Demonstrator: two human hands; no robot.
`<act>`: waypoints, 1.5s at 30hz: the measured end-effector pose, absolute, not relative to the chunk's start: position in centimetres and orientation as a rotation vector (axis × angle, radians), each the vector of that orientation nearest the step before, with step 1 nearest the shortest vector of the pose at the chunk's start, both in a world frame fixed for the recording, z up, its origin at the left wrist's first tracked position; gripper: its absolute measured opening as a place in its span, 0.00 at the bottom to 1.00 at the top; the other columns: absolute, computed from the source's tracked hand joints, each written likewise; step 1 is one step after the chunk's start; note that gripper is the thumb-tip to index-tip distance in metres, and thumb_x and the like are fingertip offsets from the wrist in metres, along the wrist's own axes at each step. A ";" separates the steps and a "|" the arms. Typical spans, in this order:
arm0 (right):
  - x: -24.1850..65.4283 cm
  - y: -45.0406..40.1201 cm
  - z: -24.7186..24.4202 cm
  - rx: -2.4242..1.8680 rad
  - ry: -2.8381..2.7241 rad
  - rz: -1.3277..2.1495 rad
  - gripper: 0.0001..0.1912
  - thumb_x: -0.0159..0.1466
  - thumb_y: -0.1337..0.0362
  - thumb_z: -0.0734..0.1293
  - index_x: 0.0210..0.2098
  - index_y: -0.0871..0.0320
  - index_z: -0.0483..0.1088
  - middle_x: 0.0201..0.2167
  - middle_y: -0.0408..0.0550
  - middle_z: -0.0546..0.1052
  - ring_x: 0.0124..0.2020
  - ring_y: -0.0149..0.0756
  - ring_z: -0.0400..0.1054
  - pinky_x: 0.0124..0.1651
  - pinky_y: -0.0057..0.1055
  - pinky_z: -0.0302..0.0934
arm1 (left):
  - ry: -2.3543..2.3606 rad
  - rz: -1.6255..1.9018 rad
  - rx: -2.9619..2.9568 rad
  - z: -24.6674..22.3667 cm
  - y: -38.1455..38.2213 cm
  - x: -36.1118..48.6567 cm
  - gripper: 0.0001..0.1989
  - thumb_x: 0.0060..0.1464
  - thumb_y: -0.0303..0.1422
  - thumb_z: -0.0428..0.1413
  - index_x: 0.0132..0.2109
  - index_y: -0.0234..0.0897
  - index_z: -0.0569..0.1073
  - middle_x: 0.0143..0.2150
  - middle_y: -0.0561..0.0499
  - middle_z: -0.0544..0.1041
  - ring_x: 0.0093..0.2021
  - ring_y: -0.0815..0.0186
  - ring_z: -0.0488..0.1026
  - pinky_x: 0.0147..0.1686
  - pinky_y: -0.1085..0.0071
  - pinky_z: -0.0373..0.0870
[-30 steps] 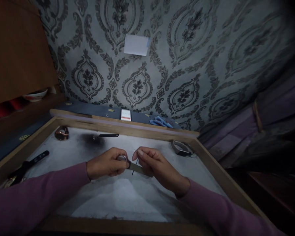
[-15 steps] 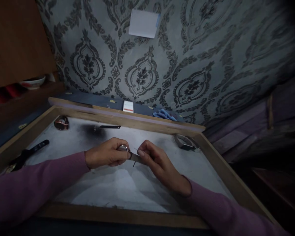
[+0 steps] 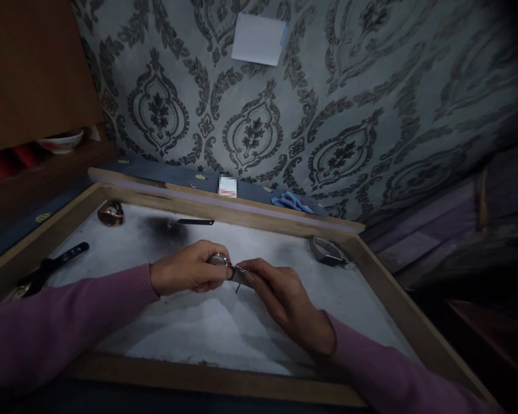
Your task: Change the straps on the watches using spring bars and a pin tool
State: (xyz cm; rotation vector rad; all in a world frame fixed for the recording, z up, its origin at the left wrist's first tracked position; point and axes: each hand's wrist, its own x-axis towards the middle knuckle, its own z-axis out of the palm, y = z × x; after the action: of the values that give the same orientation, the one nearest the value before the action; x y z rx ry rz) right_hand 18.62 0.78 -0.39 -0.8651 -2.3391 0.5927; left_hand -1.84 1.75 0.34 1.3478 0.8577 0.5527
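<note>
Snugly, left hand [image 3: 190, 268] curled round shiny circular watch [image 3: 218, 259]; right hand [image 3: 289, 296] pinching slim sliver [image 3: 240, 268].

Set Around a Wood-Sided Tray [image 3: 220, 376]

With the tray as the dial, a copper-coloured watch [image 3: 110, 216] sits at ten o'clock, a partly hidden black-strapped watch [image 3: 47, 267] at nine and a grey-banded watch [image 3: 328, 260] at two. A dark flat strip [image 3: 195, 222] lies at eleven. Beyond the far rim, a small white card [image 3: 228, 187] is at twelve, a crumpled blue cloth [image 3: 291, 201] at one. Higher at twelve, a white sheet [image 3: 259, 39] shows against the patterned wall [image 3: 159, 112]. Past ten, a bowl [image 3: 63, 142] rests beneath a wooden cabinet [image 3: 34, 69].
</note>
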 end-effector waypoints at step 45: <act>18.5 1.1 -1.0 -0.846 -2.342 0.611 0.13 0.69 0.65 0.57 0.44 0.60 0.72 0.22 0.44 0.72 0.20 0.29 0.63 0.25 0.27 0.57 | 0.846 0.561 1.315 0.2 1.8 -1.7 0.06 0.46 0.33 0.53 0.27 0.37 0.63 0.15 0.62 0.61 0.13 0.77 0.53 0.13 0.78 0.43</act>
State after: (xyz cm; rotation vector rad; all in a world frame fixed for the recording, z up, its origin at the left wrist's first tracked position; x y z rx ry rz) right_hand 18.50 1.10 -0.97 -0.8457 -2.3420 0.6106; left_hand -1.67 1.78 0.22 1.3149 0.8464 0.5605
